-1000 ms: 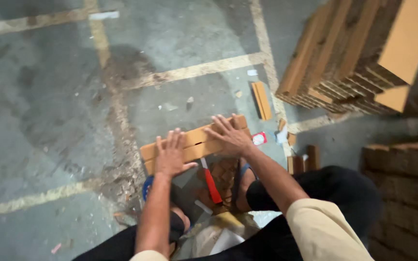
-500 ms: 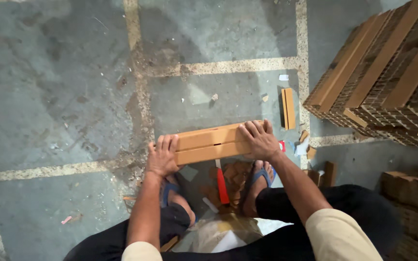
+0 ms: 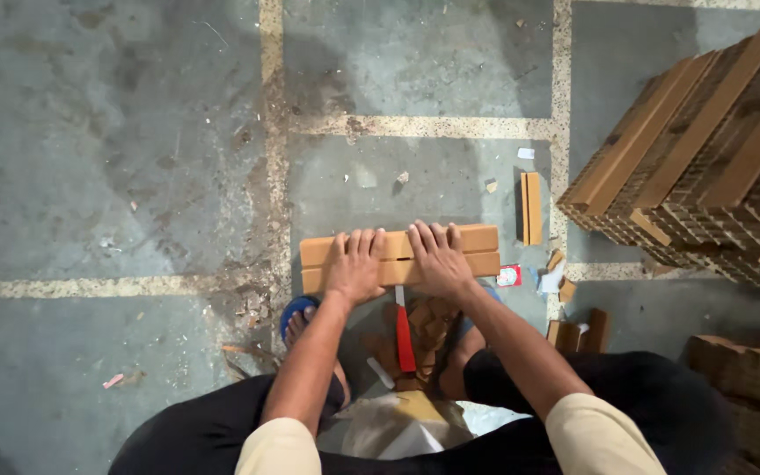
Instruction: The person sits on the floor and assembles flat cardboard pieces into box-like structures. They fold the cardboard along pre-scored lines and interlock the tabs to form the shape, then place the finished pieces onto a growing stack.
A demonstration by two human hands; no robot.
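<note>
pressing down on the folded cardboard piece with both hands, i have it lying flat on the concrete floor, just in front of my feet. my left hand sits on the middle of it, palm down and fingers spread, nothing clasped. my right hand lies right beside it, also flat and open, fingertips at the far edge. a second ago the hands were further apart, one toward each end, and the piece sat at a slant; now it lies squarer across my view and the hands have come together at the centre, so i judge the fold is being flattened rather than shifted.

just behind the piece, between my knees, a red-handled tool lies on some brown scraps. my blue sandal shows near the left wrist. a narrow cardboard strip lies beyond the right end, apart from it. well off to the right stands a tall stack of cardboard.
</note>
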